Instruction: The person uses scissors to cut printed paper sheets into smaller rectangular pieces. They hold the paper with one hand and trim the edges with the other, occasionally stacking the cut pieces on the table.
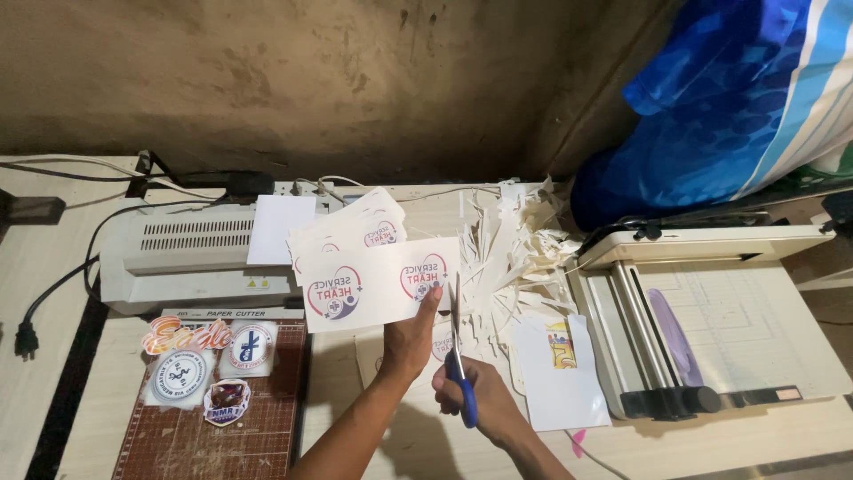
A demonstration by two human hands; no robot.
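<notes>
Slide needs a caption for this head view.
Left hand holds a printed sheet while right hand cuts with blue-handled scissors.

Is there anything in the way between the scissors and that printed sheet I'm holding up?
Nothing visible. The right hand holds the blue-handled scissors with the blades already at the lower edge of the printed sheet, just beside the left hand gripping it. The pile of paper scraps lies off to the right.

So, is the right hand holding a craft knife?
No, the right hand holds blue-handled scissors, cutting the printed sheet held by the left hand.
</notes>
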